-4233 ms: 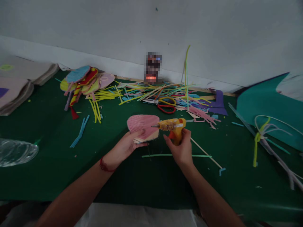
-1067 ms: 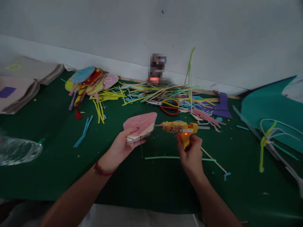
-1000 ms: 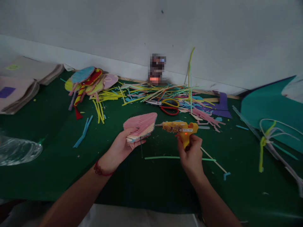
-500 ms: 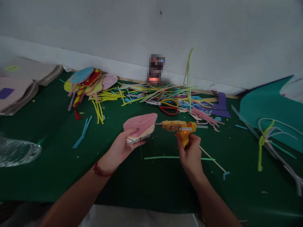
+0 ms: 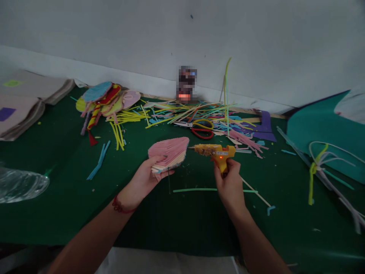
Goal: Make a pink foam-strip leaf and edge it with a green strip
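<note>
Left-hand fingers [image 5: 155, 161] pinch a ridged pink craft piece [image 5: 171, 150]. Right-hand fingers [image 5: 218, 178] curl around a yellow glue gun [image 5: 209, 149], scissors [image 5: 192, 125] beyond them.

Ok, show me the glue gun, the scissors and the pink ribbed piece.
Glue gun [image 5: 217, 151], head view: on its yellow body.
Scissors [image 5: 188, 125], head view: on the blades, close to the handles.
Pink ribbed piece [image 5: 171, 149], head view: middle of its ribbed face.

- I'm in a craft workspace; home or workshop, I can't tell.
- My green table [image 5: 65, 213] spans the lower frame, against a plain wall [image 5: 128, 38].
- Coloured strips [image 5: 196, 109] heap above centre, scissors [image 5: 191, 125] at their near edge.
- My glue gun [image 5: 216, 151] glows right of centre.
</note>
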Demonstrator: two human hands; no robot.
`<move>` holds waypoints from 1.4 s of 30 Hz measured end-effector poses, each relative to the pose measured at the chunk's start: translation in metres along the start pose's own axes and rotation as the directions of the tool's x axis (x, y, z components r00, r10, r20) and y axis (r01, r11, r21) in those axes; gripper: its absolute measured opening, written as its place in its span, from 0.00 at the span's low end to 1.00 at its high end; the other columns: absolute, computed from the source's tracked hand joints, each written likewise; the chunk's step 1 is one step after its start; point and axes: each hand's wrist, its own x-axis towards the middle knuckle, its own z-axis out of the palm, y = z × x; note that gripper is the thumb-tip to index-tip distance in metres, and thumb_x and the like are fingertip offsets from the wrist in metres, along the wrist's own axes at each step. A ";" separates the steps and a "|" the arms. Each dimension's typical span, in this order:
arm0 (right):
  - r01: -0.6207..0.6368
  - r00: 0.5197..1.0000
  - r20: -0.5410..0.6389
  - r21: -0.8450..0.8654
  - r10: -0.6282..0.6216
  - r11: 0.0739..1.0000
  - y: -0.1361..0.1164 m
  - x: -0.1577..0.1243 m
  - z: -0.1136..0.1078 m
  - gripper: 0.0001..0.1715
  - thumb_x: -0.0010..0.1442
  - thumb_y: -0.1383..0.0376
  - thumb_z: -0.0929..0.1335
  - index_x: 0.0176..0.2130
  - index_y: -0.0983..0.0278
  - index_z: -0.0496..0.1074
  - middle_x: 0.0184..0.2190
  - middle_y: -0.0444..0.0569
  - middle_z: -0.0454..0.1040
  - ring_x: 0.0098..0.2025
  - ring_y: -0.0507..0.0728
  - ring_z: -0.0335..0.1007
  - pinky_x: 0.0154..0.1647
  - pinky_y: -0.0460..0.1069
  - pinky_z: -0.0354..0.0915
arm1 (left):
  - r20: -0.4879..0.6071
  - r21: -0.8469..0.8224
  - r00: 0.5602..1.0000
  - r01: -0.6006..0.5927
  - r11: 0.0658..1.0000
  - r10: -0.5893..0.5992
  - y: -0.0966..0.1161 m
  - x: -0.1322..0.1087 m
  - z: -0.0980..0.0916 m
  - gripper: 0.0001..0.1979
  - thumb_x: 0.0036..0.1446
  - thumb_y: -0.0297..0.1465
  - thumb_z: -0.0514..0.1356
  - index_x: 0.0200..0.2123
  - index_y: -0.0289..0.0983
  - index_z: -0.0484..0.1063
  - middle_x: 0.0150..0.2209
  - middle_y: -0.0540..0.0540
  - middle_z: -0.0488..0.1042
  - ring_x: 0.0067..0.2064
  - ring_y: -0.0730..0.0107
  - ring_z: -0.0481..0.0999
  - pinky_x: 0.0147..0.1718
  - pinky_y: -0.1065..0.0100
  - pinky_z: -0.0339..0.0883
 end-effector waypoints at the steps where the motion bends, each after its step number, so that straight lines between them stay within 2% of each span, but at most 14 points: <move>1: -0.002 1.000 -0.018 -0.008 0.001 1.000 0.003 0.004 -0.001 0.27 0.60 0.47 0.63 0.48 0.65 0.60 0.34 0.57 0.74 0.31 0.61 0.72 0.28 0.52 0.65 | -0.033 0.005 0.999 -0.014 1.000 0.014 0.000 0.000 0.001 0.07 0.50 0.24 0.59 0.33 0.30 0.77 0.34 0.38 0.80 0.34 0.60 0.80 0.35 0.64 0.74; 4: -0.023 0.998 -0.055 -0.018 0.022 1.000 0.016 0.020 -0.006 0.33 0.55 0.44 0.66 0.48 0.66 0.63 0.37 0.57 0.75 0.33 0.61 0.72 0.30 0.52 0.66 | -0.117 0.020 0.991 -0.067 0.998 0.069 0.000 -0.002 0.004 0.04 0.48 0.22 0.60 0.28 0.30 0.77 0.30 0.41 0.80 0.32 0.62 0.79 0.32 0.64 0.74; 7: -0.046 0.996 0.070 -0.085 0.052 0.995 0.034 0.031 -0.009 0.33 0.52 0.42 0.66 0.43 0.66 0.68 0.33 0.53 0.74 0.31 0.60 0.71 0.30 0.52 0.65 | -0.106 0.037 0.988 -0.106 0.994 0.109 -0.001 -0.002 0.006 0.02 0.47 0.22 0.62 0.25 0.31 0.76 0.29 0.44 0.79 0.31 0.63 0.78 0.31 0.64 0.75; 10: 0.046 0.993 0.115 -0.211 -0.022 0.976 0.049 0.033 -0.006 0.32 0.54 0.42 0.65 0.41 0.67 0.70 0.35 0.54 0.73 0.36 0.61 0.71 0.34 0.53 0.65 | -0.084 0.055 0.988 -0.128 0.990 0.133 -0.002 0.000 0.005 0.02 0.45 0.22 0.64 0.26 0.32 0.77 0.28 0.45 0.79 0.30 0.65 0.77 0.31 0.66 0.74; 14: 0.150 0.988 0.104 -0.406 -0.117 0.901 0.056 0.038 0.002 0.32 0.56 0.43 0.65 0.41 0.69 0.71 0.37 0.56 0.70 0.36 0.61 0.69 0.35 0.53 0.65 | -0.063 0.093 0.986 -0.146 0.985 0.152 -0.006 0.006 -0.001 0.05 0.43 0.24 0.66 0.27 0.32 0.77 0.28 0.46 0.79 0.30 0.66 0.77 0.32 0.67 0.73; 22: 0.160 0.982 0.034 -0.676 -0.186 0.720 0.054 0.072 -0.004 0.30 0.60 0.46 0.65 0.42 0.72 0.71 0.43 0.66 0.69 0.45 0.69 0.67 0.40 0.57 0.65 | 0.032 0.237 0.996 -0.091 0.967 0.085 -0.014 0.014 -0.007 0.14 0.40 0.31 0.69 0.33 0.33 0.78 0.32 0.47 0.80 0.33 0.66 0.77 0.37 0.67 0.70; 24: 0.222 0.966 0.038 -0.624 -0.254 0.750 0.049 0.062 -0.010 0.29 0.62 0.48 0.64 0.45 0.71 0.71 0.43 0.65 0.69 0.46 0.69 0.66 0.43 0.58 0.65 | 0.043 0.287 0.996 -0.084 0.954 0.074 -0.016 0.016 -0.008 0.15 0.41 0.32 0.69 0.35 0.33 0.78 0.33 0.46 0.80 0.35 0.64 0.78 0.40 0.65 0.69; 26: 0.371 0.928 0.141 -0.465 -0.346 0.804 0.042 0.044 -0.014 0.23 0.64 0.52 0.63 0.46 0.67 0.71 0.43 0.61 0.69 0.47 0.66 0.67 0.46 0.57 0.65 | 0.071 0.332 0.993 -0.111 0.937 0.093 -0.017 0.017 -0.010 0.18 0.40 0.32 0.69 0.38 0.34 0.77 0.37 0.45 0.80 0.39 0.61 0.78 0.44 0.63 0.68; 28: 0.504 0.829 0.374 -0.179 -0.415 0.845 0.036 0.023 -0.017 0.16 0.64 0.55 0.64 0.45 0.62 0.71 0.43 0.55 0.69 0.46 0.61 0.69 0.47 0.54 0.66 | 0.107 0.368 0.986 -0.156 0.917 0.125 -0.018 0.019 -0.011 0.21 0.40 0.32 0.70 0.41 0.33 0.77 0.41 0.43 0.80 0.44 0.58 0.78 0.47 0.62 0.67; 30: 0.515 0.703 0.557 0.029 -0.441 0.857 0.034 0.006 -0.017 0.12 0.63 0.57 0.67 0.44 0.60 0.71 0.43 0.51 0.70 0.46 0.59 0.69 0.47 0.52 0.67 | 0.133 0.408 0.981 -0.182 0.894 0.139 -0.017 0.020 -0.012 0.25 0.40 0.33 0.70 0.44 0.32 0.76 0.44 0.41 0.79 0.47 0.55 0.77 0.50 0.60 0.66; 32: 0.482 0.654 0.619 0.101 -0.435 0.870 0.034 -0.005 -0.016 0.09 0.62 0.61 0.68 0.43 0.59 0.71 0.41 0.50 0.70 0.46 0.58 0.69 0.47 0.52 0.67 | 0.160 0.455 0.978 -0.191 0.870 0.132 -0.016 0.020 -0.013 0.27 0.41 0.35 0.70 0.47 0.31 0.75 0.47 0.39 0.78 0.50 0.53 0.76 0.52 0.58 0.65; 35: 0.456 0.655 0.623 0.124 -0.427 0.881 0.040 -0.011 -0.015 0.02 0.63 0.65 0.67 0.37 0.61 0.70 0.38 0.49 0.70 0.43 0.57 0.68 0.44 0.52 0.67 | 0.182 0.570 0.980 -0.169 0.804 0.077 -0.010 0.018 -0.015 0.30 0.41 0.36 0.70 0.49 0.30 0.74 0.49 0.37 0.77 0.52 0.51 0.74 0.53 0.57 0.64; 39: 0.474 0.653 0.604 0.144 -0.457 0.869 0.047 -0.011 -0.019 0.05 0.64 0.67 0.65 0.34 0.61 0.68 0.36 0.48 0.70 0.41 0.57 0.67 0.43 0.53 0.65 | 0.176 0.726 0.983 -0.167 0.667 0.055 -0.003 0.013 -0.022 0.27 0.45 0.38 0.67 0.48 0.32 0.73 0.48 0.40 0.77 0.51 0.53 0.74 0.51 0.57 0.66; 42: 0.450 0.684 0.565 0.170 -0.461 0.876 0.049 -0.015 -0.023 0.04 0.64 0.66 0.65 0.35 0.61 0.68 0.37 0.48 0.69 0.41 0.57 0.68 0.43 0.52 0.65 | 0.184 0.780 0.982 -0.166 0.604 0.033 -0.004 0.009 -0.030 0.23 0.51 0.41 0.62 0.47 0.33 0.73 0.44 0.41 0.78 0.45 0.57 0.76 0.45 0.58 0.69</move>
